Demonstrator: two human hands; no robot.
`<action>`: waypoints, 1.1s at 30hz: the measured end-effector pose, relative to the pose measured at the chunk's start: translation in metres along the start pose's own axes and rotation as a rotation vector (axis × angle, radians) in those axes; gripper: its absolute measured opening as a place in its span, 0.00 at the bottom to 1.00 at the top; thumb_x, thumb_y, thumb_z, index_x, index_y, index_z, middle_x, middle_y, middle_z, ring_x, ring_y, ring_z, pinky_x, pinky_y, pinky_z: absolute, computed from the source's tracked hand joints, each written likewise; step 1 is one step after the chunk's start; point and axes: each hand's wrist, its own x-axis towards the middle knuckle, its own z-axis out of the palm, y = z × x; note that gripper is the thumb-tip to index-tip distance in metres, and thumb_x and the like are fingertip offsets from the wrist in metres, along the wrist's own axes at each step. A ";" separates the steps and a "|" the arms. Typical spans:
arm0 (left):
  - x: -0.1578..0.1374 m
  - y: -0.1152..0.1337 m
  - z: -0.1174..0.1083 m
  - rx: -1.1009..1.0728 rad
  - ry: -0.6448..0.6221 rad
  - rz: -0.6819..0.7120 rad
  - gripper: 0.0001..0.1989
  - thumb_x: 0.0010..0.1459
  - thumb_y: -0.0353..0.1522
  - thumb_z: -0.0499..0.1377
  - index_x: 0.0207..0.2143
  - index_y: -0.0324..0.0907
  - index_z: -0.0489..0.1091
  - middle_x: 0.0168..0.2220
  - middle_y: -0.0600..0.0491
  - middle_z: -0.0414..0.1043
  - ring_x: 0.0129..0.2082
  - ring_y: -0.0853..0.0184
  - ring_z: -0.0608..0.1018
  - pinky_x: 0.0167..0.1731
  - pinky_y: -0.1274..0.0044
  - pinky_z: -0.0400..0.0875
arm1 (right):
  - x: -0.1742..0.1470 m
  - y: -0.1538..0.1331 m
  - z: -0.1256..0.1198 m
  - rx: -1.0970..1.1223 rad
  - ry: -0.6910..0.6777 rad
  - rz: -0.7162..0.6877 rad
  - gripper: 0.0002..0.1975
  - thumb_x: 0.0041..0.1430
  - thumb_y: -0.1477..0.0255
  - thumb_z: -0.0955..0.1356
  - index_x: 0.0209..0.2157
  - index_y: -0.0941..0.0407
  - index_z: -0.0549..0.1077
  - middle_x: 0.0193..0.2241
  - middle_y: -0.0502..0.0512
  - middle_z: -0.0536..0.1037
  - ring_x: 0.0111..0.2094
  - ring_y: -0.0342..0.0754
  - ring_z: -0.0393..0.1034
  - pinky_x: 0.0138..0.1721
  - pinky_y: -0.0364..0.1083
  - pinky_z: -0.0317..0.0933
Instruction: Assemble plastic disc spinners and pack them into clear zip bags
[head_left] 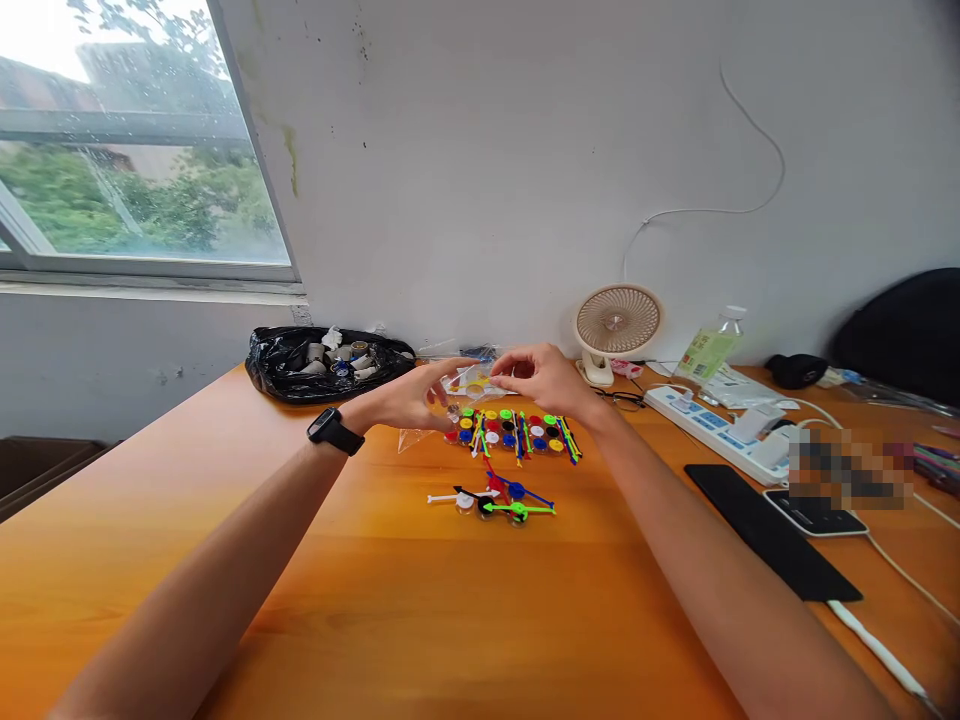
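Note:
A clear plastic bag (463, 383) is held up between my hands over the table, with something yellow showing in or behind it. My left hand (412, 398) has its fingers curled round the bag's left side. Thumb and index finger of my right hand (546, 380) pinch the bag's right edge. Just below, several round coloured pieces (508, 440) stand in rows, with coloured arrow sticks (520, 438) bundled between them. Closer to me lies a loose cluster of arrow spinners on round bases, among them a white arrow (442, 498), a blue arrow (536, 495) and a green arrow (536, 510).
A black bag (281, 370) of cardboard-like rolls sits at the back left. Behind my right hand stand a small fan (619, 322) and glasses (622, 399). Further right are a power strip (720, 430), a bottle (711, 350) and a black slab (765, 530) with a cable.

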 end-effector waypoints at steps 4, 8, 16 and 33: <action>0.001 0.009 0.003 -0.089 -0.027 0.019 0.46 0.51 0.33 0.68 0.71 0.46 0.57 0.57 0.44 0.70 0.41 0.63 0.79 0.42 0.69 0.75 | 0.000 -0.002 0.003 0.096 0.022 0.071 0.19 0.50 0.57 0.77 0.32 0.59 0.81 0.23 0.50 0.74 0.25 0.42 0.61 0.27 0.43 0.54; 0.003 0.019 0.007 -0.162 -0.035 0.042 0.44 0.50 0.31 0.68 0.70 0.45 0.60 0.54 0.45 0.72 0.43 0.62 0.76 0.42 0.70 0.73 | -0.001 -0.012 0.006 0.086 -0.003 0.086 0.21 0.49 0.54 0.77 0.30 0.59 0.81 0.26 0.52 0.77 0.24 0.42 0.60 0.26 0.43 0.52; 0.004 0.007 0.012 -0.507 -0.088 -0.082 0.38 0.52 0.30 0.65 0.67 0.48 0.63 0.49 0.51 0.70 0.35 0.67 0.77 0.38 0.72 0.72 | -0.008 -0.029 -0.018 0.046 -0.079 0.006 0.22 0.66 0.52 0.68 0.36 0.58 0.81 0.29 0.52 0.77 0.27 0.42 0.62 0.28 0.44 0.52; -0.005 -0.004 0.002 -0.502 -0.294 -0.099 0.34 0.51 0.41 0.73 0.58 0.46 0.69 0.42 0.51 0.73 0.41 0.61 0.75 0.39 0.72 0.71 | -0.013 -0.031 -0.029 0.296 -0.355 0.015 0.13 0.57 0.62 0.75 0.38 0.57 0.79 0.35 0.53 0.79 0.33 0.44 0.70 0.33 0.43 0.62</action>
